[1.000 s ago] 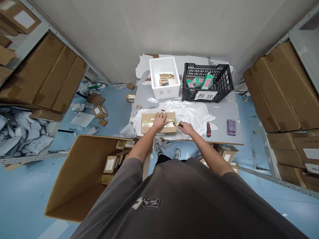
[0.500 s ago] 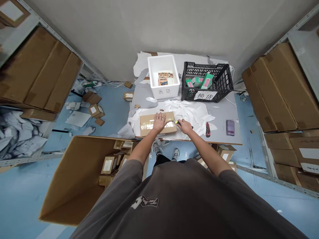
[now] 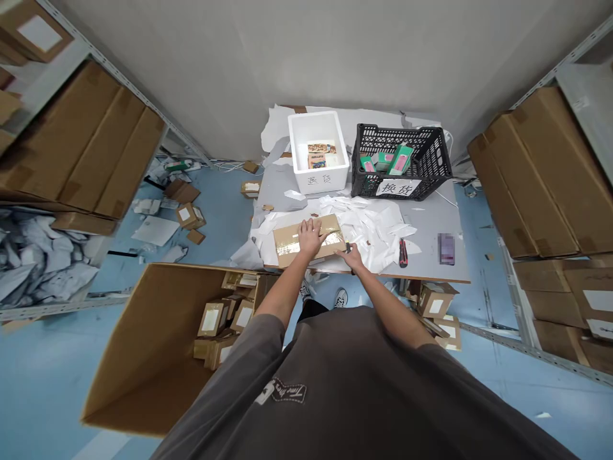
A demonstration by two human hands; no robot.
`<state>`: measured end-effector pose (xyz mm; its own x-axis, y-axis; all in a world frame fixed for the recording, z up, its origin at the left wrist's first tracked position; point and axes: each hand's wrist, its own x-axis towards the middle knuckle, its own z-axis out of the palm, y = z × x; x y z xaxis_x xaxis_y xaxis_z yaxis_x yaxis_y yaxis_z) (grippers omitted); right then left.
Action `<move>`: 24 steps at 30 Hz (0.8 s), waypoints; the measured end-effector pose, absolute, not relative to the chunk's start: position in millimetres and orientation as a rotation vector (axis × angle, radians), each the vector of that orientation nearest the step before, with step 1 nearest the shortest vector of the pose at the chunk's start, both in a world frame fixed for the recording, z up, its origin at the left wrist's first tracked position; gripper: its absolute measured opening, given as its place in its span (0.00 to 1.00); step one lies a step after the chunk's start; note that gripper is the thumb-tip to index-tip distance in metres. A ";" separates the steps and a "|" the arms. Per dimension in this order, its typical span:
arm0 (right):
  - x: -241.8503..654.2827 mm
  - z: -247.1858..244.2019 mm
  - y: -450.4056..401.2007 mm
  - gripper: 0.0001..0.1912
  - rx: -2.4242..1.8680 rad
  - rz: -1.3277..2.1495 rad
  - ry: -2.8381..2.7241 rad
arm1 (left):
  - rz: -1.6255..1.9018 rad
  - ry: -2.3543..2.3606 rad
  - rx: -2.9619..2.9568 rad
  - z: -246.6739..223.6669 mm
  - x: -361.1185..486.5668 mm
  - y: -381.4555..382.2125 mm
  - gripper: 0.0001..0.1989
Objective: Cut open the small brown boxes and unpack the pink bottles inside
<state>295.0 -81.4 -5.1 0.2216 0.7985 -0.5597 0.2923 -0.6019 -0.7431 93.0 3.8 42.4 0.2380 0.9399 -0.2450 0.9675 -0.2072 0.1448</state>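
- Grey work table (image 3: 433,225): it lay beneath the taped carton (image 3: 286,246), which sat near the front edge.
- Open cardboard box (image 3: 138,332): it stood to the left of the carton and nearer the person, small parcels inside.
- Torn white paper (image 3: 378,233): it spread around and under the carton, mostly to its right.
- Black crate (image 3: 364,186): it stood beyond the carton and to its right, with green packets in it.
- White bin (image 3: 343,175): it stood just beyond the carton.
- Left hand (image 3: 309,237): it pressed on the carton's top, fingers slightly spread.
- Right hand (image 3: 352,258): it was at the carton's right end, fingers closed around a tool; their exact pinch could not be told.
- Red-and-black tool (image 3: 403,253): it lay right of the carton.
- Dark tool (image 3: 348,247): its top showed beside the carton's right end. Bracing and tool work seemed in hand; any further stroke called for steady pressure.
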 end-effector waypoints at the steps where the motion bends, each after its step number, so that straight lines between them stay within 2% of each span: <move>1: 285.7 -10.9 -82.5 0.33 -2.049 1.322 -0.951 | -0.146 1.825 2.228 43.7 92.4 4.4 0.48; 6: 277.3 -22.5 -39.2 0.30 -2.136 1.140 -0.923 | -0.192 1.954 2.092 45.4 64.3 -2.9 0.43; 14: 272.2 -6.4 82.3 0.31 -2.216 1.031 -1.030 | -0.119 1.881 1.989 42.3 19.5 -40.8 0.35; 16: 281.3 -2.9 78.9 0.32 -2.155 1.019 -1.151 | -0.137 1.768 2.132 49.2 8.4 -37.6 0.36; 19: 296.1 -3.4 34.2 0.33 -2.054 1.117 -1.251 | -0.216 1.267 2.406 59.2 -2.6 -24.6 0.39; 21: 297.8 -8.3 -7.4 0.33 -2.043 1.258 -1.241 | -0.258 0.930 2.484 60.7 -1.2 -13.7 0.35; 24: 287.4 -17.3 -49.3 0.34 -2.056 1.430 -1.117 | -0.288 0.711 2.498 54.8 11.4 4.2 0.28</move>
<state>287.4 -49.3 -17.3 0.1590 0.7898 -0.5925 0.3837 -0.6023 -0.7000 11.4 4.2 54.8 0.8396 0.4289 -0.3333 0.5400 -0.7256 0.4265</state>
